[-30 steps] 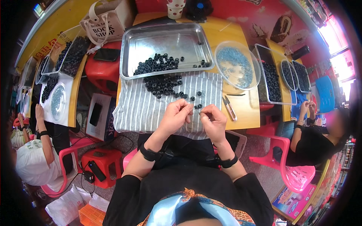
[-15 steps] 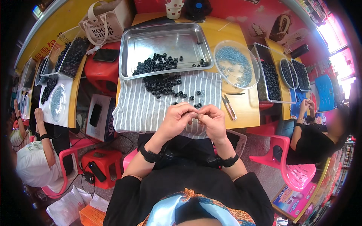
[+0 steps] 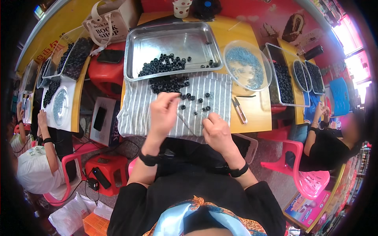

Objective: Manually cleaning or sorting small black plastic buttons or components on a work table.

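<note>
My left hand (image 3: 163,114) reaches over the striped grey cloth (image 3: 136,106), a little blurred. Its thumb and fingers are pinched at the edge of the pile of black beads (image 3: 167,85), with a dark bead right at the fingertips. Whether that bead is gripped or only touched cannot be made out. Lower and to the right, my right hand (image 3: 216,131) is closed, thumb against bent fingers; what it pinches is hidden. Between the hands several loose black beads (image 3: 201,100) lie scattered on the cloth.
Behind the cloth stands a metal tray (image 3: 173,35) partly filled with black beads. To the right are a round clear dish (image 3: 269,78) of small pale-blue beads, thread snips (image 3: 239,110) and a thin black stick (image 3: 246,96). People work at tables on both sides.
My hands were together, fingertips touching, and are now apart. The left hand has moved left and away from me to the bead pile; the right has dropped slightly toward me.
</note>
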Tool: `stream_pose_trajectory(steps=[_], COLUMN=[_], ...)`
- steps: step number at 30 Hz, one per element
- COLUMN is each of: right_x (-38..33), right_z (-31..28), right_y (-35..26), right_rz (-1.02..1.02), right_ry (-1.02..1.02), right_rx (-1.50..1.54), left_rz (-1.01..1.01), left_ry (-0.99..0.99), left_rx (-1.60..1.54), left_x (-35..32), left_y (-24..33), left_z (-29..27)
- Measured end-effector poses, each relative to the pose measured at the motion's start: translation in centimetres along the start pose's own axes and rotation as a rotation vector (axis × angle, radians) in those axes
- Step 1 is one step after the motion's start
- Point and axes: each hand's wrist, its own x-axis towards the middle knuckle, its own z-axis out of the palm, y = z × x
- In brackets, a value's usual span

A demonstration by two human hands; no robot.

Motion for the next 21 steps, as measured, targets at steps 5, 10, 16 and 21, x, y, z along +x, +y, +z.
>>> stream_pose_trajectory(steps=[5,10,16,21], right_x=[0.3,0.3,-0.3,0.4], right_z=[0.5,0.5,-0.6,-0.4], right_y=[0.5,0.2,-1.2,-2.2], right_rz=[0.043,0.109,0.198,0.098], right_ry=[0.000,0.053,0.165,0.128], right_rx=[0.037,0.230,0.604,0.762], left_rz=[-0.054,0.048,-0.352,-0.548], left_ry=[-0.177,-0.214,-0.348,-0.523], left_rx=[0.008,0.289,-0.531,-0.947], left_x=[-0.8,-1.1,-2.1,-3.6], left_y=[-0.5,-0.5,-1.9,-1.1], left_z=[-1.9,-0.2,0.4,0.3])
